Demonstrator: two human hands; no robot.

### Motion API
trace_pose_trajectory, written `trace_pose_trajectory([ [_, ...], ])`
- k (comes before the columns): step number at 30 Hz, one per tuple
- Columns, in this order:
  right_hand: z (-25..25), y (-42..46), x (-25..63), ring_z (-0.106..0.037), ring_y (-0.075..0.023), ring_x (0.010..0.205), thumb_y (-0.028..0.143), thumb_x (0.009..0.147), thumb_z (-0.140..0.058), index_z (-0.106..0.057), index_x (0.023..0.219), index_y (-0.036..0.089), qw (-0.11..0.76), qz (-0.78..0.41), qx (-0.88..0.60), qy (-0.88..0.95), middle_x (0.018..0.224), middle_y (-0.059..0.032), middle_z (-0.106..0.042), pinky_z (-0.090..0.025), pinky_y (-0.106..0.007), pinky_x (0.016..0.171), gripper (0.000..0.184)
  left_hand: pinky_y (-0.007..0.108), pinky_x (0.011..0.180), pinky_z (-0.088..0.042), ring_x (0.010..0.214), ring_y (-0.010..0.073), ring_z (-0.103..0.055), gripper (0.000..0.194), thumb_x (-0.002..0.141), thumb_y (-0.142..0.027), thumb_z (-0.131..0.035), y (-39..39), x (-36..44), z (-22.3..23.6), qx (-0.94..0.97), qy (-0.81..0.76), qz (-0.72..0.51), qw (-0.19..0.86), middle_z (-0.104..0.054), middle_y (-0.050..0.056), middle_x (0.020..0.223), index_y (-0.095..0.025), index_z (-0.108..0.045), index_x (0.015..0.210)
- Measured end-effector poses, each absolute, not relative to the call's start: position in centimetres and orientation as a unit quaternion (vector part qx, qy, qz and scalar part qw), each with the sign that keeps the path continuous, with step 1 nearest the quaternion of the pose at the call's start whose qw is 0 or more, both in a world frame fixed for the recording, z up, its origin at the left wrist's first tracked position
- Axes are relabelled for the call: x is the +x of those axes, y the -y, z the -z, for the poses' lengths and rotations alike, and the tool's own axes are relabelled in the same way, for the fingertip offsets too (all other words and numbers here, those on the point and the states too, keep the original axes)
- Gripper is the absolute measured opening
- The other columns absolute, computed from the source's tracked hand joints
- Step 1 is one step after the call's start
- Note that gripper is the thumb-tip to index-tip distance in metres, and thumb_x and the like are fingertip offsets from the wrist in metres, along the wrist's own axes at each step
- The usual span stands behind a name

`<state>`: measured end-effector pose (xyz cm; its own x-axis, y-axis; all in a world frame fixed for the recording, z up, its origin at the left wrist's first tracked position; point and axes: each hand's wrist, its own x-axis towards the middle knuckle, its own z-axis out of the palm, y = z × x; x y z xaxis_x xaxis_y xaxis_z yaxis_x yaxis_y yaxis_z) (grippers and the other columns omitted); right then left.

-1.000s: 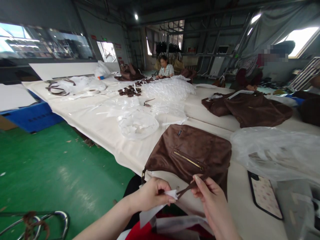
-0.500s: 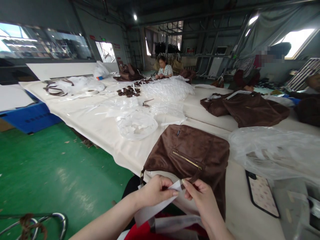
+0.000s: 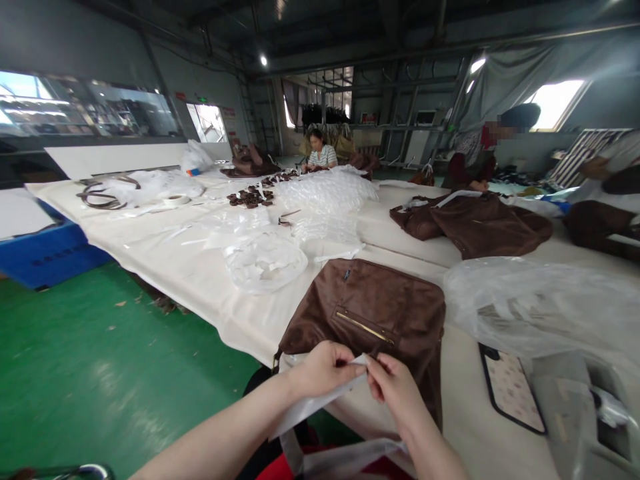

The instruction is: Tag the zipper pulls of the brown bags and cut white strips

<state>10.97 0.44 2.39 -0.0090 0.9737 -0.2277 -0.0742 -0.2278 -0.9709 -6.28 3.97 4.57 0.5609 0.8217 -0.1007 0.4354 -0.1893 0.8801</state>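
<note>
My left hand (image 3: 325,368) is closed, thumb and fingers pinching a white, thin wrapping strip (image 3: 317,405) that hangs down toward my lap. Facing it, my right hand (image 3: 393,381) pinches the strip's upper end, fingertips almost touching the left thumb. Just beyond both hands a brown handbag (image 3: 383,288) with a gold zipper lies flat on the table; its lower edge is partly behind my fingers. A brown strap runs from the bag toward my right fingers, but its end is hidden. More pale strip material (image 3: 350,459) lies across my red-clad lap.
The cream-covered table (image 3: 195,280) carries clear plastic bags (image 3: 265,260), brown pieces (image 3: 250,197) and more brown bags (image 3: 493,223). A phone (image 3: 513,387) lies to the right beside a large plastic bag (image 3: 540,300). One person (image 3: 321,155) sits at the far end; another bends at right.
My hands have come closer together on the strip, the right fingertips moving in beside the left thumb. The camera view has shifted slightly; the handbag stays in place.
</note>
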Motion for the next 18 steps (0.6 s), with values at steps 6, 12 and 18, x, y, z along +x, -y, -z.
trace_pose_trajectory([
  [6, -2.4, -0.6, 11.9, -0.049, -0.0086, 0.039, 0.065, 0.073, -0.062, -0.057, 0.065, 0.017, 0.444, -0.564, -0.556, 0.419, 0.058, 0.0001, -0.062, -0.028, -0.019, 0.036, 0.049, 0.021, 0.048, -0.023, 0.056, 0.0088, -0.026, 0.049, 0.088, -0.054, -0.044, -4.4, -6.4, -4.6, 0.767, -0.401, -0.161, 0.473, -0.026, -0.005, 0.059, -0.017, -0.039, 0.056],
  [12, -2.6, -0.2, 11.9, -0.047, -0.0095, 0.035, 0.053, 0.081, -0.056, -0.058, 0.063, 0.019, 0.382, -0.520, -0.569, 0.510, 0.053, 0.0018, -0.061, -0.028, -0.020, 0.036, 0.038, 0.022, 0.049, -0.025, 0.055, 0.0095, -0.031, 0.050, 0.090, -0.053, -0.040, -4.9, -6.3, -5.0, 0.796, -0.416, -0.137, 0.418, -0.032, -0.004, 0.058, -0.017, -0.039, 0.056],
  [18, -3.1, -0.6, 14.8, -0.066, -0.0215, 0.070, 0.031, 0.084, -0.055, -0.071, 0.084, 0.024, 0.383, -0.183, -0.635, 0.646, 0.080, -0.0049, -0.071, -0.051, -0.033, 0.066, 0.018, 0.023, 0.046, -0.022, 0.050, 0.0096, -0.031, 0.049, 0.089, -0.050, -0.041, -5.9, -5.7, -5.0, 0.803, -0.461, -0.084, 0.367, -0.034, -0.004, 0.052, -0.016, -0.051, 0.056],
])
